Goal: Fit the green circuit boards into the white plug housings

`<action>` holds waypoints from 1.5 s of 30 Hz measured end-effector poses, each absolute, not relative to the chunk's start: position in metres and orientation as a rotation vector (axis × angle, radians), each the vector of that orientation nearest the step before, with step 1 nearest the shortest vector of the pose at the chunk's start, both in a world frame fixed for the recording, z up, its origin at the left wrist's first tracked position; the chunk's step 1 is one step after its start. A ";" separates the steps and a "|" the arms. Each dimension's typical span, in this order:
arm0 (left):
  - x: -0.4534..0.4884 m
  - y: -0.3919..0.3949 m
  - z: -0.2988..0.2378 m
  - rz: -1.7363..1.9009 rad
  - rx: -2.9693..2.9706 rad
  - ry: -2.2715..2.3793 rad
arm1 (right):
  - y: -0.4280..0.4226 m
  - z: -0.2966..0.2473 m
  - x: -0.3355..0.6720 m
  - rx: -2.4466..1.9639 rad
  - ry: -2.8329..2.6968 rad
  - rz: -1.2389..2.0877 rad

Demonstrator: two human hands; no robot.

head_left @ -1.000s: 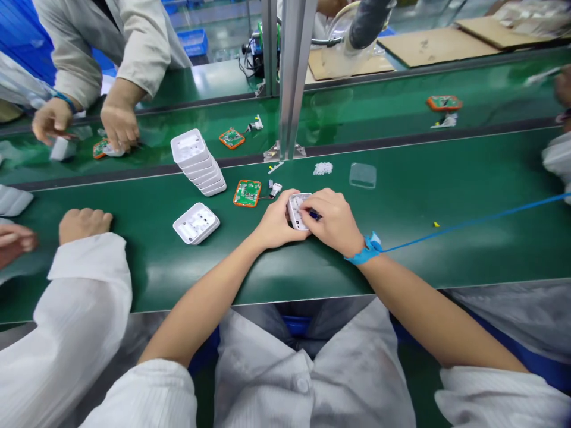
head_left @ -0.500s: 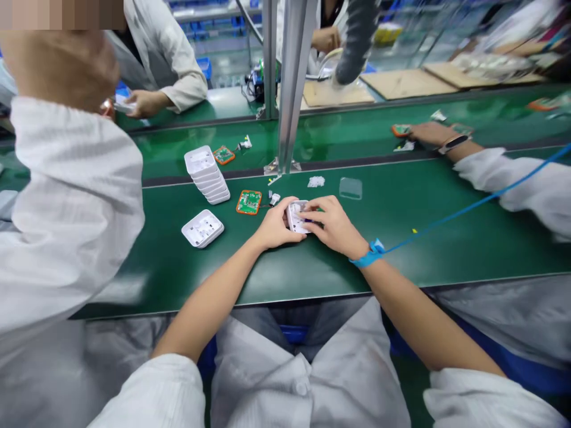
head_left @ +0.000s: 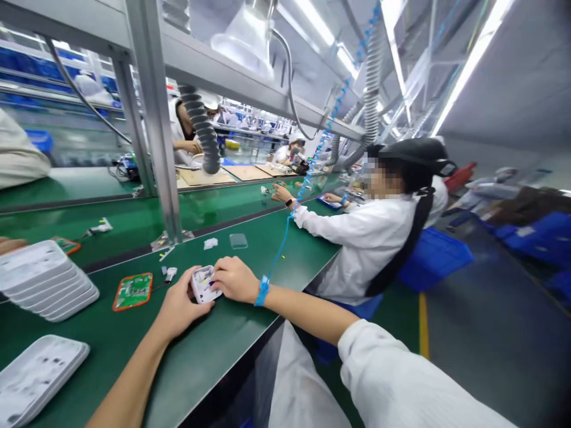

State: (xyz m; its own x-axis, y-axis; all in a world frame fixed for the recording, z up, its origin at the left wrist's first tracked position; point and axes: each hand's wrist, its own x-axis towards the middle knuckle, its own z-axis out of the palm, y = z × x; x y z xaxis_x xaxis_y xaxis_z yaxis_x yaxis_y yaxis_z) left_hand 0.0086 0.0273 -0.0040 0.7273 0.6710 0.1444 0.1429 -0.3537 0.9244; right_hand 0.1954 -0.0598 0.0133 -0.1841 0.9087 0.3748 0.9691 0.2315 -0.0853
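Observation:
In the head view a small white plastic casing [head_left: 200,287] is tilted up above the green work surface. My left hand [head_left: 179,308] grips it from the left, thumb along the lower edge. Bent over its open side is my right hand [head_left: 237,279], with the fingertips inside the casing. Those fingers are closed together, and whatever they pinch is hidden. A blue wrist strap [head_left: 262,290] circles my right wrist. Left of the hands lies a green circuit board with an orange rim [head_left: 132,291], with a small white connector piece [head_left: 169,274] beside it.
A stack of white casings [head_left: 66,291] and another white casing [head_left: 42,374] occupy the left. Small white parts [head_left: 210,243] and a clear square cover [head_left: 238,241] lie beyond my hands. A metal post [head_left: 156,131] rises behind. A co-worker [head_left: 370,232] sits to the right.
My view has swung right and up, bringing the co-worker and ceiling lights into sight. Both hands stay at the casing, the right fingers still inside it.

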 end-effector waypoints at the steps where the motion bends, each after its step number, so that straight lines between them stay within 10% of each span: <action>1: 0.009 0.028 -0.004 0.621 1.872 0.617 | -0.055 0.019 0.195 -1.764 -2.167 -0.163; 15: 0.008 0.017 0.004 0.764 2.159 0.475 | -0.025 0.050 0.219 -1.591 -2.322 0.604; 22: 0.018 0.009 -0.010 0.875 1.833 0.612 | 0.018 0.063 0.255 -1.684 -1.490 0.986; 32: 0.014 0.001 -0.007 0.810 1.920 0.573 | 0.174 0.038 0.274 -1.809 -0.916 0.830; 45: 0.011 -0.011 0.002 1.077 2.472 0.590 | 0.120 0.027 0.382 -2.205 -1.212 0.121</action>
State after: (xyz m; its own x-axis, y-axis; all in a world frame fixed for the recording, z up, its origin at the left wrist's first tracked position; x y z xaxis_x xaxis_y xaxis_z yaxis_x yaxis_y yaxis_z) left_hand 0.0111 -0.0109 0.0016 0.6184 0.5144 0.5941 0.2239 -0.8400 0.4942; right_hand 0.3816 0.1196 0.0271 0.5764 0.7912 0.2044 0.7352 -0.3929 -0.5524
